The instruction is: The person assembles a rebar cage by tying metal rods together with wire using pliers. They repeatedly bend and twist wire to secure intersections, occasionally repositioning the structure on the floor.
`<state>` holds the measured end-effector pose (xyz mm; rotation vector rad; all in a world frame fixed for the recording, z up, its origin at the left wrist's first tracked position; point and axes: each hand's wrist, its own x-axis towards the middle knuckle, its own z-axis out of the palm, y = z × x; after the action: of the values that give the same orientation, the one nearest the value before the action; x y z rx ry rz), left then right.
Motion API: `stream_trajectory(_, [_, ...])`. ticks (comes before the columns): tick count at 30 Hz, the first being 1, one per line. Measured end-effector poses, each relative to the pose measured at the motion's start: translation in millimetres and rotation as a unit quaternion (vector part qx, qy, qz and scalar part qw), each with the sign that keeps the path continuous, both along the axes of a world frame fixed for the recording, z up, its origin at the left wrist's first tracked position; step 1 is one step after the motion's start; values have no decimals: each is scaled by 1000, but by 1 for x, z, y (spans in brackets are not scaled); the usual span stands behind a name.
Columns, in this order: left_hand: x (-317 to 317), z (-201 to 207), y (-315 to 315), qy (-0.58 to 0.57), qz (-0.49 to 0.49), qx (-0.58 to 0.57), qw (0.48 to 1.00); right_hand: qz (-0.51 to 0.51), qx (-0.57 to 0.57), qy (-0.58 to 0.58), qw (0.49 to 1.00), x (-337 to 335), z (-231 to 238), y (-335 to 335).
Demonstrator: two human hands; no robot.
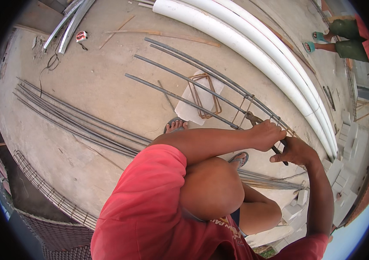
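A pair of dark pincers [257, 119] has its jaws beside a bar of a half-built rebar cage [232, 93], long grey bars with several thin stirrups on them. My left hand [267, 135] is closed in a fist over the pincers, close to the stirrups; what its fingers hold is hidden. My right hand [297, 151] curls round the pincers' handles, thumb toward me, and one dark handle end sticks out below it. Loose rusty rectangular stirrups [206, 97] lie on a white block [188, 106] under the cage's left part.
Big white pipes [236, 39] run beyond the cage. Loose rebar [85, 119] lies on the concrete at left, more bars [271, 181] behind my legs. A tape measure [81, 36] sits at upper left. Another person's sandalled feet [310, 46] show upper right; white blocks [344, 138] are at right.
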<state>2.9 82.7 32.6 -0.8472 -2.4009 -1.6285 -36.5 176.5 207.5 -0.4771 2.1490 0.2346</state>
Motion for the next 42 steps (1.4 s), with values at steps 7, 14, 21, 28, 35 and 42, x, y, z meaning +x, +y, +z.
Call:
stream_trajectory(7, [4,12,-62,-62,-84,-70,992,-107,89,-87,986,-2,-17,-14])
stream_trajectory(14, [66,43,-219,-390,97,163,901,-523,-301,-277,748,55,-28,82])
stream_trajectory(21, [69,101,-214,-388,29,47,920,-588,-596,-263,479,166,-58,48])
stream_trajectory(28, [73,168,-84,-261,-62,-23,963,-435,-519,124,725,203,-12,18])
stream_trajectory(35, [76,194,-3,-350,-60,192,915,-228,-416,292,831,222,22,38])
stream_trajectory(42, [68,152,-4,-340,72,80,934,-221,-313,157,910,235,-36,137])
